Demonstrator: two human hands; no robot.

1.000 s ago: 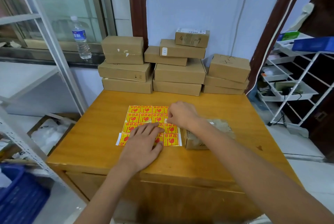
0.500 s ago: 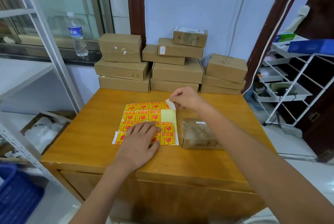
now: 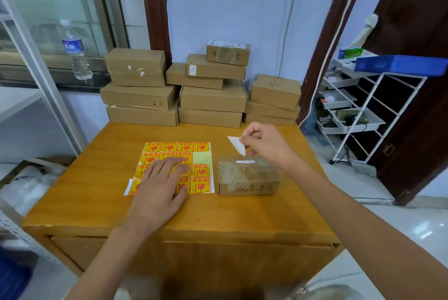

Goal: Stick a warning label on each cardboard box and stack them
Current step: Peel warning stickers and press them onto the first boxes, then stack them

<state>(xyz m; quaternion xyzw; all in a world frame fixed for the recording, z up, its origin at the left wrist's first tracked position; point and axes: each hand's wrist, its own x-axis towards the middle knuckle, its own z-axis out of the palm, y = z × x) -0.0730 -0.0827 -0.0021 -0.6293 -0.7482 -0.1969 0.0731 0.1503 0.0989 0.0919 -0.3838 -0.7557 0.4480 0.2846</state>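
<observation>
right hand (image 3: 263, 145) pinched peeled label (image 3: 236, 145), moved from sheet to above box (image 3: 247, 176) | left hand (image 3: 161, 184) stayed flat on label sheet (image 3: 178, 154)

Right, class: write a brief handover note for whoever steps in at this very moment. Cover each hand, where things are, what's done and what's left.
Left hand: flat, pressing the label sheet onto the table.
Right hand: pinching a peeled label, white back showing, above the taped box.
Sheet: one blank spot in the second row.
Done: label peeled off.
Left: stick it on the taped box, then stack that box. No red label shows on the stacked boxes by the wall.
</observation>
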